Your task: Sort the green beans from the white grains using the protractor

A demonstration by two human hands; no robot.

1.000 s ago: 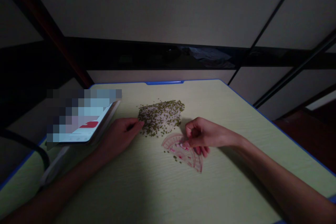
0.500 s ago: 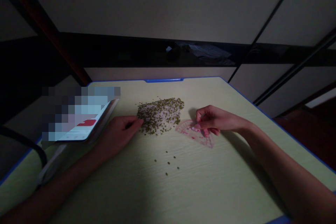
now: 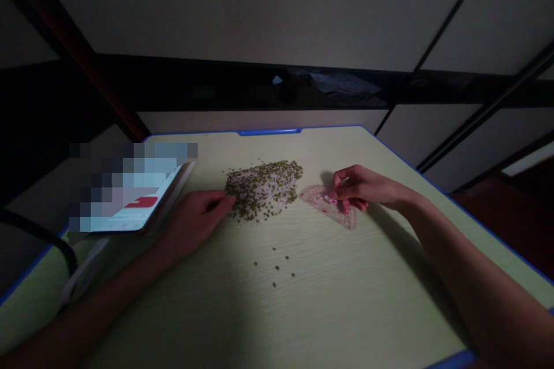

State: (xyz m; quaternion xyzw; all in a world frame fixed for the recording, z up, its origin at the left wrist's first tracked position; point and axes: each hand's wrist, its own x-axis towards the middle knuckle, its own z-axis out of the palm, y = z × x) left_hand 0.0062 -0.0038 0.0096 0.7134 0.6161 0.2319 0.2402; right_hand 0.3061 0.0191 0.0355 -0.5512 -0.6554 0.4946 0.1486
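A spread heap of green beans mixed with white grains (image 3: 264, 190) lies mid-table. My left hand (image 3: 205, 210) rests at the heap's left edge, its fingers curled together; whether anything is between the fingertips is hidden. To the right of the heap, my right hand (image 3: 357, 187) pinches a clear protractor (image 3: 324, 206) with pink markings by its middle. The protractor's curved edge faces the heap and its left tip is close to the heap's right side. Several loose green beans (image 3: 277, 268) lie apart on the table in front of the heap.
A tablet-like device with a lit screen (image 3: 142, 202) stands tilted at the left, partly pixelated. A dark cable (image 3: 52, 236) curves beside it. The pale wooden table (image 3: 329, 311) has a blue rim, with cabinet panels (image 3: 259, 11) behind it.
My right hand has moved the protractor a little to the right and away from me, off the heap's edge. My left hand and the beans look unchanged.
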